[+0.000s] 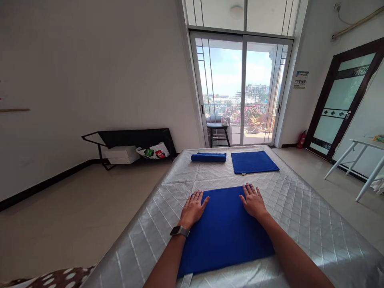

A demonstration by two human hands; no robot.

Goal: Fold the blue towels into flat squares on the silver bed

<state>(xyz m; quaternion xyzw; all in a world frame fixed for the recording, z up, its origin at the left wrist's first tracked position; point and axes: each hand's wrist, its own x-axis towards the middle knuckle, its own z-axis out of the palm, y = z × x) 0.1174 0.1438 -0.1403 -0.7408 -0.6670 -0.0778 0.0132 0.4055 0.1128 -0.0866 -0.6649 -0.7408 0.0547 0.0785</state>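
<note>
A blue cloth lies flat on the silver quilted cover in front of me, with a pale tag at its near left corner. My left hand rests palm down on its far left corner, fingers stretched out. On the far right corner lies my right hand, flat with its fingers spread. Beyond them are a rolled blue cloth on the left and a second flat blue cloth on the right. Neither hand touches those two.
A black low rack with a white box and a printed bag stands by the left wall. Sliding glass doors are behind the covered surface. A white table and a fire extinguisher are at right.
</note>
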